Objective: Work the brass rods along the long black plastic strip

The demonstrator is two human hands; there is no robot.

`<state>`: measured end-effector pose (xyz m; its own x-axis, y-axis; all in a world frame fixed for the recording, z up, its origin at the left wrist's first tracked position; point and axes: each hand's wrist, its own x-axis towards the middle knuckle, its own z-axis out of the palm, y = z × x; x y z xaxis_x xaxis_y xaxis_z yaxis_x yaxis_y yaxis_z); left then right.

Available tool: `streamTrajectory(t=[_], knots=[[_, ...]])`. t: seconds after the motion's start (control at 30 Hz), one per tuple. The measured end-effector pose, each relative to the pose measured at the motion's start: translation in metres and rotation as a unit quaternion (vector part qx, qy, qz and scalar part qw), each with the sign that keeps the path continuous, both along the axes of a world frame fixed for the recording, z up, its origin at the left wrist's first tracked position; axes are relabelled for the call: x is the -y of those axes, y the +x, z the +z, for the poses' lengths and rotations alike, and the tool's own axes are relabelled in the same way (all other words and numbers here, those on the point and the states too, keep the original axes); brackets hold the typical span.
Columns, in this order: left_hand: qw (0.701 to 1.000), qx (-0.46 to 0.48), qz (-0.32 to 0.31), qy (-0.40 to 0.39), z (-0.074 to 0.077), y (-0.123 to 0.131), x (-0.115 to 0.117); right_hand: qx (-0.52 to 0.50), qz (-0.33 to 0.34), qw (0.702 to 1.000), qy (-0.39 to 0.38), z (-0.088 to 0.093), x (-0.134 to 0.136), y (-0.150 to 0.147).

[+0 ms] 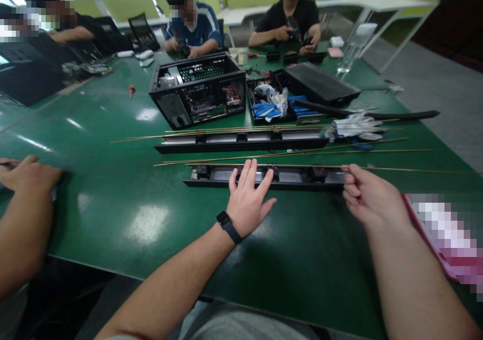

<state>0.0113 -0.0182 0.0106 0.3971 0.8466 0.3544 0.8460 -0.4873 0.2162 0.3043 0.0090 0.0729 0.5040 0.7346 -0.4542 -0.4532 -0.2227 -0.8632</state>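
My left hand (249,199), with a black watch on its wrist, lies with fingers spread over the front edge of the nearer black channel (294,175). Black blocks (317,173) sit inside this channel. At the channel's right end, my right hand (364,191) pinches a thin brass-coloured rod (400,169) that runs along its back edge. Just behind, more thin rods (385,150) lie on the table. A second black channel (241,141) rests farther back, parallel to the first, with rods across its back edge.
An open computer case (199,91) stands behind the channels. Gloves fill a black tray (269,106); another glove (358,128) lies right. A pink-edged object (433,234) is at the right. People sit across the green table (113,189), and another person's hand (32,174) is left.
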Motion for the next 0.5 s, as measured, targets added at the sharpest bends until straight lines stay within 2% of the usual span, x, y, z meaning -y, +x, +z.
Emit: streamTrajectory(t=[0.13, 0.33, 0.5], knots=[[1.000, -0.001, 0.001, 0.000, 0.000, 0.000, 0.000, 0.004, 0.017, 1.000, -0.010, 0.000, 0.001, -0.010], [1.000, 0.000, 0.000, 0.000, 0.000, 0.000, 0.000, 0.018, -0.031, 0.999, 0.004, -0.003, -0.002, 0.004], [1.000, 0.000, 0.001, -0.002, 0.000, -0.001, 0.000, 0.020, 0.000, 1.000, 0.003, -0.009, -0.001, 0.000]])
